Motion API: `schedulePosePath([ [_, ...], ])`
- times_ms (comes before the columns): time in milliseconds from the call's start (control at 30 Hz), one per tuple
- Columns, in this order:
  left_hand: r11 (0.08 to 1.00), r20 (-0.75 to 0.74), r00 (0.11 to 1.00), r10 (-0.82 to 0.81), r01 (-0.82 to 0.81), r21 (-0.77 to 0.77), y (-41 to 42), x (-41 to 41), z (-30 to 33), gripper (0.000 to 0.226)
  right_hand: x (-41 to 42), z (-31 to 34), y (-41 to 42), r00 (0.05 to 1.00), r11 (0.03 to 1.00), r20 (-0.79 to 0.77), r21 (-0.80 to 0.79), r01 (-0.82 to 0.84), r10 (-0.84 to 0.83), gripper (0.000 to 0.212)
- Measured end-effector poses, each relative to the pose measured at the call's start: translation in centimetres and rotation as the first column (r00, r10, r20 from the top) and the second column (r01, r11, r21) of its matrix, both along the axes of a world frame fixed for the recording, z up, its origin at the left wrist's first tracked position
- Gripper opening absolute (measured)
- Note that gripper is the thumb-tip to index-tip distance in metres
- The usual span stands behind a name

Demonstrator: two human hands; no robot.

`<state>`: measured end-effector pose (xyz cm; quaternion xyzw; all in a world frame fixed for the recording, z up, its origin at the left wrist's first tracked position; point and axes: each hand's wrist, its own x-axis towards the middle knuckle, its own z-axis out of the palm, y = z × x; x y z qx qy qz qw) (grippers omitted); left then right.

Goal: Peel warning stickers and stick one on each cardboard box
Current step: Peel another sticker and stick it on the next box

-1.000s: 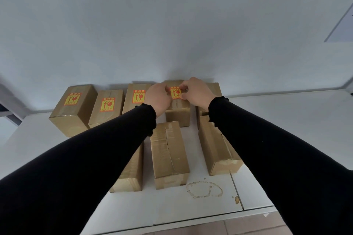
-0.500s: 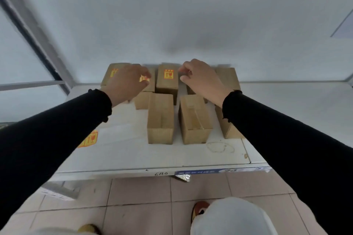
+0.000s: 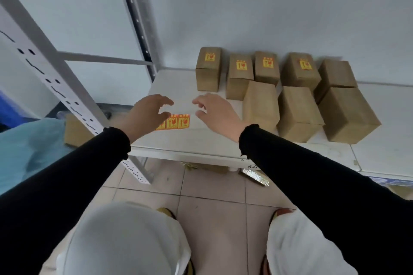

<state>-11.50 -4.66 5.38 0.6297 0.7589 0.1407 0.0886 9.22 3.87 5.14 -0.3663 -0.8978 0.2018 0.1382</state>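
Several brown cardboard boxes stand on the white shelf (image 3: 201, 140). Along the back row, boxes such as the leftmost one (image 3: 207, 71) and the one at centre right (image 3: 300, 71) carry a yellow-and-red warning sticker on top. The far right back box (image 3: 337, 71) and the front row, e.g. the bare front box (image 3: 260, 102), show no sticker. A strip of yellow warning stickers (image 3: 178, 121) lies on a white backing sheet at the shelf's left front. My left hand (image 3: 145, 114) hovers over the strip's left end, fingers loosely spread. My right hand (image 3: 214, 109) hangs just right of the strip, holding nothing.
A white perforated rack upright (image 3: 55, 82) rises at the left, another upright (image 3: 138, 22) behind the shelf corner. A blue plastic-covered mass (image 3: 29, 147) and a cardboard box (image 3: 76, 131) sit lower left. Tiled floor (image 3: 212, 187), my knees in white trousers and a foil scrap (image 3: 254, 176) lie below.
Both hands have left the back-row boxes and come down to the sticker strip at the left front. A sticker now sits on the box they were pressing. My view has swung left and down.
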Motion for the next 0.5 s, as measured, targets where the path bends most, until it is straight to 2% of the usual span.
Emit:
schedulePosePath([
  [133, 0.996, 0.045, 0.998, 0.037, -0.033, -0.078, 0.6, -1.1, -3.2, 0.037, -2.9, -3.7, 0.5, 0.991, 0.997, 0.126, -0.053, 0.059, -0.052, 0.038],
  [333, 0.981, -0.001, 1.0, 0.031, -0.03, -0.191, 3.9, -0.9, -6.5, 0.055, -4.3, -7.2, 2.9, 0.94, 0.991, 0.317, 0.0, 0.135, -0.128, 0.033],
  [500, 0.982, -0.055, 0.998, 0.025, -0.035, -0.185, 5.1, -1.1, -7.9, 0.047, -4.8, -8.0, 3.6, 0.933, 0.986, 0.325, -0.01, 0.166, -0.154, 0.029],
])
